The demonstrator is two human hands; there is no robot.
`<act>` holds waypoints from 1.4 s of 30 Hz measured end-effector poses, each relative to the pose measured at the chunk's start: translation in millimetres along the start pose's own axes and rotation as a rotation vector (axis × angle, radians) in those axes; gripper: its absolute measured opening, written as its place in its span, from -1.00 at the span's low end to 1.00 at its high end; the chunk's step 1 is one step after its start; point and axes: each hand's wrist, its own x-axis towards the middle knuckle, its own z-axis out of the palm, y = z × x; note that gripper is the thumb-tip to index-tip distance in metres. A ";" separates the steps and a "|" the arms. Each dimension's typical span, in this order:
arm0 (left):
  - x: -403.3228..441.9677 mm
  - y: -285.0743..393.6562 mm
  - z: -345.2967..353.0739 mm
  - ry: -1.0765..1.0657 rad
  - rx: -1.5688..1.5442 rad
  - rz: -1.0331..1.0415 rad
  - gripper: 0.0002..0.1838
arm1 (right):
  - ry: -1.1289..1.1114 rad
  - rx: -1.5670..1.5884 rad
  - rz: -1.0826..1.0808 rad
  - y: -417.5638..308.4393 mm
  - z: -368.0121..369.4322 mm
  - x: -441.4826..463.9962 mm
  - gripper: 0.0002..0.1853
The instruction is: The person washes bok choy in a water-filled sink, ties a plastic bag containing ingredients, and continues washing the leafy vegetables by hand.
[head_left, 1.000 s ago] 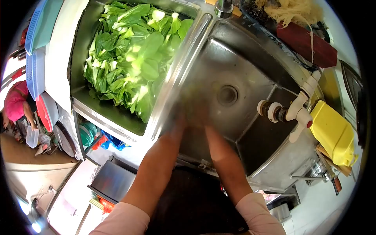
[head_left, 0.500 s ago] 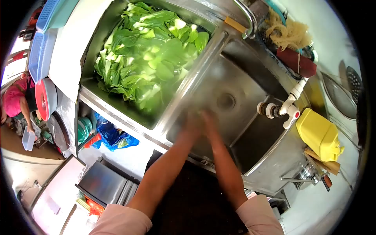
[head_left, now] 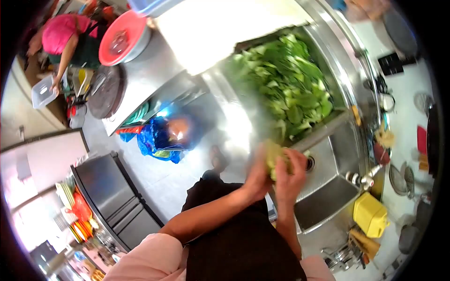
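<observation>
My left hand (head_left: 257, 175) and my right hand (head_left: 289, 172) are close together above the near edge of the sink. Between them is a crumpled yellow-green bundle (head_left: 273, 154), blurred by motion; its kind cannot be made out. The fingers of both hands are bent around it. Just beyond lies a heap of leafy green bok choy (head_left: 300, 84), filling one sink basin. To the right of my hands is a steel basin with a round drain (head_left: 310, 163).
A yellow jug (head_left: 370, 215) and a white tap (head_left: 370, 178) are at right. Blue plastic bags (head_left: 157, 140) lie on the floor at left, near a dark steel cabinet (head_left: 110, 187). A co-worker in a pink top (head_left: 61, 35) holds a clear container (head_left: 44, 92) beyond a red basin (head_left: 123, 37).
My hands have come up out of the steel basin and now have a yellow-green bundle between them. My view has swung left, showing more floor. The bok choy heap still fills its basin.
</observation>
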 end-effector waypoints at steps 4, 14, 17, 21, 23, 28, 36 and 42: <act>-23.9 110.6 -137.3 0.092 0.002 0.372 -0.19 | -0.240 0.046 -0.181 -32.3 171.8 -25.7 -0.69; -20.8 295.4 -403.4 0.174 -0.217 0.460 -0.09 | -0.771 -0.159 -0.284 24.0 529.6 -75.1 -0.44; -5.1 294.0 -537.8 0.281 0.236 0.505 -0.02 | -0.764 0.137 -0.152 88.8 564.1 -84.8 -0.47; -53.2 288.2 -444.0 0.391 0.125 0.503 0.04 | -0.935 0.329 0.269 88.4 455.8 -78.0 -0.66; -57.4 261.2 -453.3 0.557 0.085 0.518 -0.05 | -0.871 0.419 0.513 75.3 374.7 -79.2 -0.71; -50.6 177.8 -357.4 0.701 0.405 0.294 -0.44 | -0.626 0.847 0.653 46.5 163.5 -77.4 -0.72; 24.0 -19.5 -88.5 -0.126 1.093 0.521 -0.72 | 0.377 0.839 0.744 319.0 -56.6 -38.1 -0.81; 166.7 -159.2 -51.9 -0.369 2.086 -0.120 -0.50 | 0.010 -0.473 0.297 541.8 -51.7 42.9 -0.60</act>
